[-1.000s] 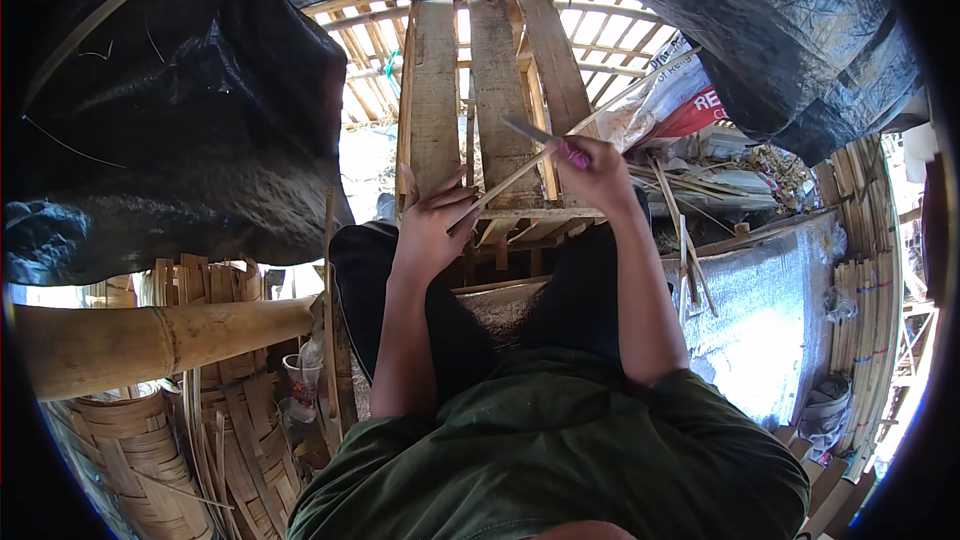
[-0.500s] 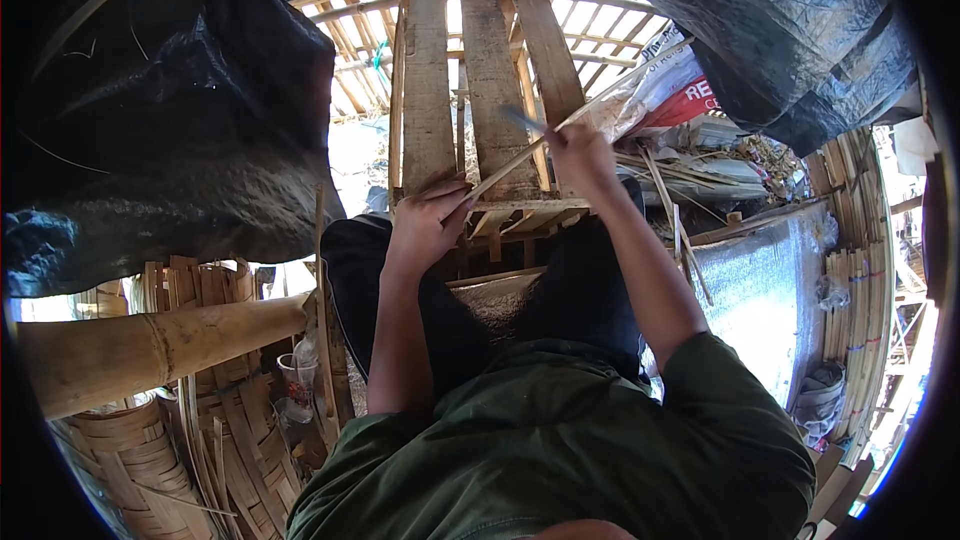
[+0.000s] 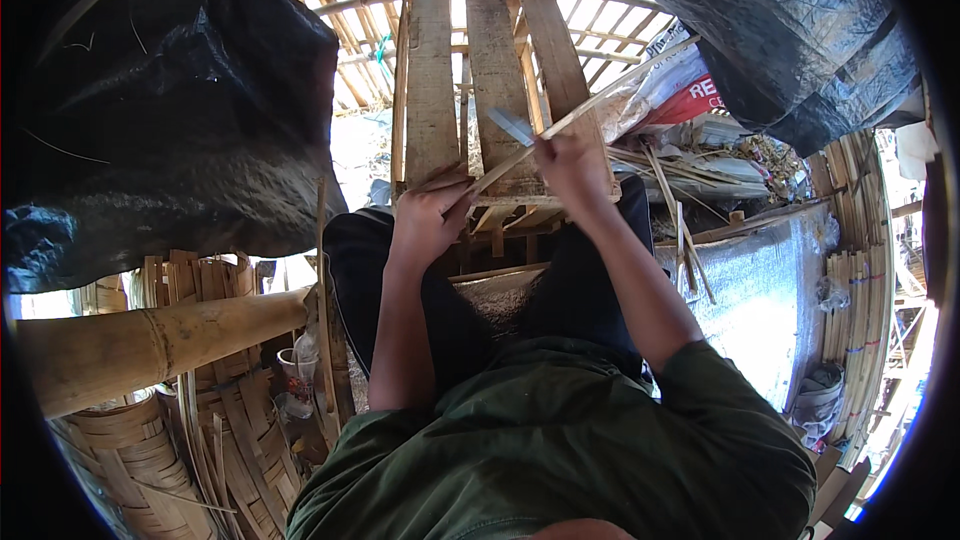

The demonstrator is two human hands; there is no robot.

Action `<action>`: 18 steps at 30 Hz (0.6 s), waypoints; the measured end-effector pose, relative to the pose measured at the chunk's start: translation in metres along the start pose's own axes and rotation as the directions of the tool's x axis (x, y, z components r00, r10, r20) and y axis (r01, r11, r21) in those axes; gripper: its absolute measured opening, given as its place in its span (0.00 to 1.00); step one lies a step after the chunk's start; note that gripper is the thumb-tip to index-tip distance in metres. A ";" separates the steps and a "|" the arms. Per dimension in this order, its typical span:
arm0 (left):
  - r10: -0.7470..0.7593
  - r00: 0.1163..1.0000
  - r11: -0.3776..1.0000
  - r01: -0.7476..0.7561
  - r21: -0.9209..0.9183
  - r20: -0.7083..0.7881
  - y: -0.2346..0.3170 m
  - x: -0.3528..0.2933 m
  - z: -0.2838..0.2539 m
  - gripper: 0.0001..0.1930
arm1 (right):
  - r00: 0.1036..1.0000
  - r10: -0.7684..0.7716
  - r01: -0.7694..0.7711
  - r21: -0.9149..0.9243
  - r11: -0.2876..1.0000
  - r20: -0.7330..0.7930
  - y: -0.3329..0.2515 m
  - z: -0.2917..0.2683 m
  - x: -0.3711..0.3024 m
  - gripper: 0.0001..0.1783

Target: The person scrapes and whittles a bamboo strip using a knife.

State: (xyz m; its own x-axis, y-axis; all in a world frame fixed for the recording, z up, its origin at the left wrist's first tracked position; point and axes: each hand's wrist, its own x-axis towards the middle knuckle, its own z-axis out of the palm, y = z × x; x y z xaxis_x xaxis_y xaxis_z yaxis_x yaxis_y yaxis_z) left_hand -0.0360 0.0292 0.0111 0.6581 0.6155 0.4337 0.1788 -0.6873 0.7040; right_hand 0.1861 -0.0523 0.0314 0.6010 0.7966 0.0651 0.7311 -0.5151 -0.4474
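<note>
Containers: one translucent plastic cup with reddish marks (image 3: 293,368) stands at the left beside the thick, tan, horizontal bamboo pole (image 3: 170,348); its contents cannot be made out; a round, tan basket of woven bamboo (image 3: 115,450) stands at the lower left, its interior mostly hidden; one white-and-red printed sack (image 3: 690,105) lies slack beyond the surface, its contents, if any, out of sight.

Hands: two in view, both closed; the left hand (image 3: 430,225) rests at the near edge of the surface, fingers folded narrow around the lower end of the long, thin, pale bamboo strip (image 3: 625,85); the right hand (image 3: 578,175) grips the one knife with a flat grey metal blade (image 3: 510,126), its handle concealed by the fingers; the blade points up and left and meets the strip just beside the right hand.

Strip: one unit held; it runs diagonally from the left hand, past the right hand and across the surface, its far end over the sack.

Surface: three broad, brown, rough wooden planks (image 3: 430,80), set lengthwise with gaps between them; the person's two dark-trousered legs flank its near end.
</note>
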 end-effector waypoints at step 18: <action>-0.008 1.000 0.999 0.008 0.032 -0.009 -0.005 -0.002 -0.002 0.07 | 0.978 0.107 -0.115 -0.037 0.993 -0.178 0.005 0.007 0.005 0.27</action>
State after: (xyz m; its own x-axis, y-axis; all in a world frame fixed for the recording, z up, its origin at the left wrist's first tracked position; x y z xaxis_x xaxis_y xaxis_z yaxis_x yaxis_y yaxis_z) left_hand -0.0399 0.0322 0.0076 0.6501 0.6243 0.4331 0.2077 -0.6943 0.6891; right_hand 0.1900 -0.0489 0.0232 0.7232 0.6682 0.1746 0.6688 -0.6145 -0.4185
